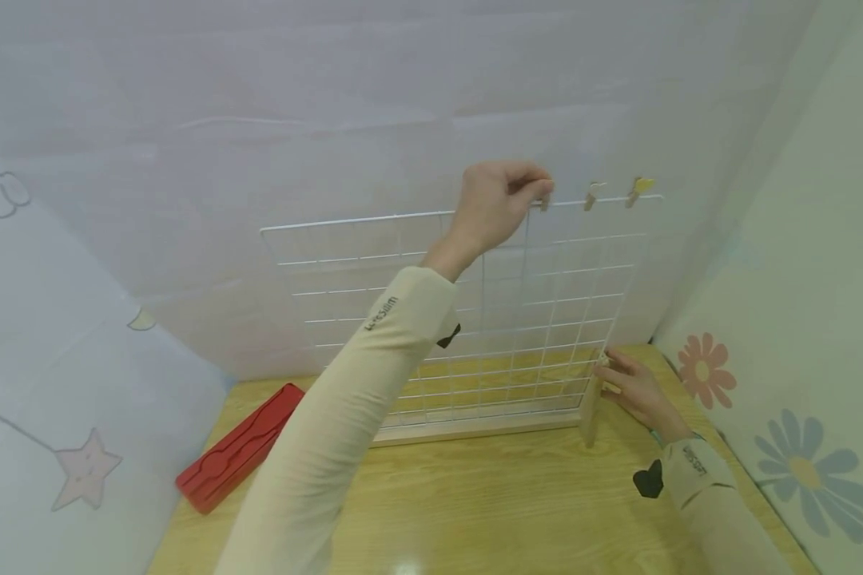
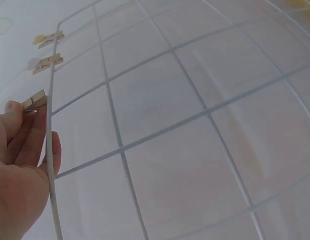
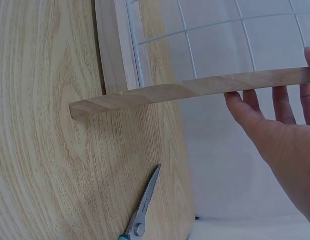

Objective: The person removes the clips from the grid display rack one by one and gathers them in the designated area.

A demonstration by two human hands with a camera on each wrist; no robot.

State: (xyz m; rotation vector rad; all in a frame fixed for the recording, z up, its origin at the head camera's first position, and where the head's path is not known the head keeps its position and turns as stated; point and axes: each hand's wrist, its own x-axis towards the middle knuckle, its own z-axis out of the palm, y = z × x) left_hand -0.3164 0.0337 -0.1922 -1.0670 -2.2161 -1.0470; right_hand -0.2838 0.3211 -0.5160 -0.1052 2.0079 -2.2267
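A white wire grid (image 1: 345, 222) stands upright in a wooden base (image 1: 475, 425). At its top wire, my left hand (image 1: 499, 200) pinches a small wooden clothespin (image 2: 35, 101) between thumb and fingers. Two more clothespins sit along the same wire to the right, one with a white ornament (image 1: 591, 196) and one with a yellow ornament (image 1: 633, 195). Low at the right end, my right hand (image 1: 636, 391) holds the wooden side piece (image 3: 160, 95) of the stand, fingers on its outer side and the thumb tip across from them.
A long red case (image 1: 240, 451) with moulded recesses lies on the left of the wooden table (image 1: 431, 503). Near the side piece, scissors with a serrated blade (image 3: 147, 197) lie on the tabletop. Patterned wall sheets (image 1: 777, 263) enclose the back and sides.
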